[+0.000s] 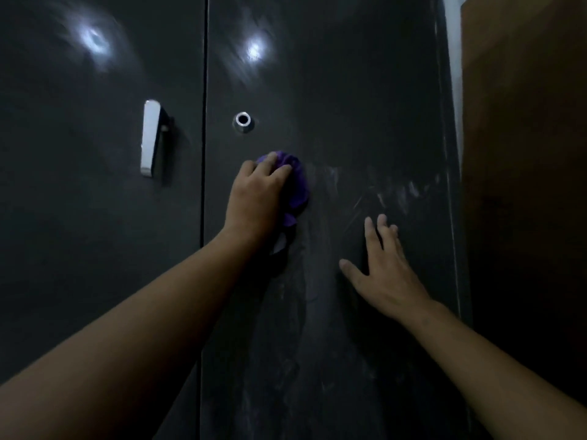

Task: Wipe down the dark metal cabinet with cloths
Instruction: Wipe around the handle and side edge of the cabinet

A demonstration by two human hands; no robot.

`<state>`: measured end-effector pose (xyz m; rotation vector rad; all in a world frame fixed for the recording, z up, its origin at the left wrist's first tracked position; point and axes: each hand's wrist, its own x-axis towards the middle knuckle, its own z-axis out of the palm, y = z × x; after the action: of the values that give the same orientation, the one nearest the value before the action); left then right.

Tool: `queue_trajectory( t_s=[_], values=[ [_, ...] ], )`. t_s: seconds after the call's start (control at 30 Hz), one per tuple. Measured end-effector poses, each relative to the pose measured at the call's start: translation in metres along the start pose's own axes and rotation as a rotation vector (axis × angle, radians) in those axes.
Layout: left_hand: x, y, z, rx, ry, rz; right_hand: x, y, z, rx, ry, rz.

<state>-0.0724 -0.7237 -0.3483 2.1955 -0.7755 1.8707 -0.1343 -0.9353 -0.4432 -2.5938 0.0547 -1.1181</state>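
1. The person is standing close to the dark metal cabinet (349, 90) and facing its two doors.
2. The left hand (254, 195) is pushing a bunched-up purple cloth (300, 182) against the right door, just below the round lock (243, 119). Its grip is clamped on the cloth, with the fingers bending over the top of the bunch.
3. The right hand (387, 268) is lying flat on the same door, lower down and to the right of the cloth. Its grip is apart, with the fingers spreading wide, and it is holding nothing.
4. The step going on looks like the wiping of the middle of the right door.
5. Pale streaks (397, 195) are showing on the door to the right of the cloth, above the right hand. Dull marks are also running down below the cloth.
6. Next, I think the cloth is going to need a firm sideways slide over those streaks, pressing flat on the metal.
7. The left door, with its shiny handle (151, 138), is sitting off to the side. I cannot tell if it is clean.
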Motion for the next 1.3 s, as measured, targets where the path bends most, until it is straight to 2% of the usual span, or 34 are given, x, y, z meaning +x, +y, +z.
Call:
queue_trajectory(
  t_s=[0.17, 0.27, 0.37, 0.5, 0.57, 0.63, 0.8, 0.9, 0.97, 1.13, 1.3],
  values=[
    [-0.029, 0.001, 0.017, 0.164, 0.031, 0.154, -0.003, 0.016, 0.004, -0.028, 0.026, -0.049],
    [-0.044, -0.006, 0.020, 0.265, -0.051, 0.318, -0.002, 0.015, 0.007, -0.098, 0.052, -0.061],
    [-0.071, -0.017, 0.018, 0.252, -0.197, 0.432, -0.002, 0.015, 0.008, -0.181, 0.057, -0.038],
    [-0.074, -0.027, -0.008, 0.235, -0.265, 0.521, -0.001, 0.015, 0.008, -0.238, 0.062, -0.020],
    [-0.057, -0.031, -0.019, 0.268, -0.242, 0.549, -0.002, 0.015, 0.008, -0.248, 0.050, -0.003],
    [-0.032, -0.032, -0.031, 0.267, -0.233, 0.475, -0.002, 0.013, 0.008, -0.241, 0.050, 0.013],
    [0.018, -0.020, -0.039, 0.218, -0.301, 0.048, -0.003, 0.012, 0.011, -0.240, 0.064, 0.012],
    [0.012, -0.010, -0.019, 0.229, -0.254, 0.023, -0.002, 0.013, 0.013, -0.237, 0.064, 0.014],
    [-0.003, -0.011, -0.005, 0.206, -0.226, 0.077, -0.001, 0.014, 0.014, -0.230, 0.072, 0.010],
    [-0.050, -0.015, 0.006, 0.272, -0.304, 0.454, -0.001, 0.017, 0.014, -0.231, 0.070, -0.006],
    [-0.036, -0.022, -0.014, 0.337, -0.206, 0.609, -0.002, 0.017, 0.013, -0.215, 0.074, -0.007]
  ],
)
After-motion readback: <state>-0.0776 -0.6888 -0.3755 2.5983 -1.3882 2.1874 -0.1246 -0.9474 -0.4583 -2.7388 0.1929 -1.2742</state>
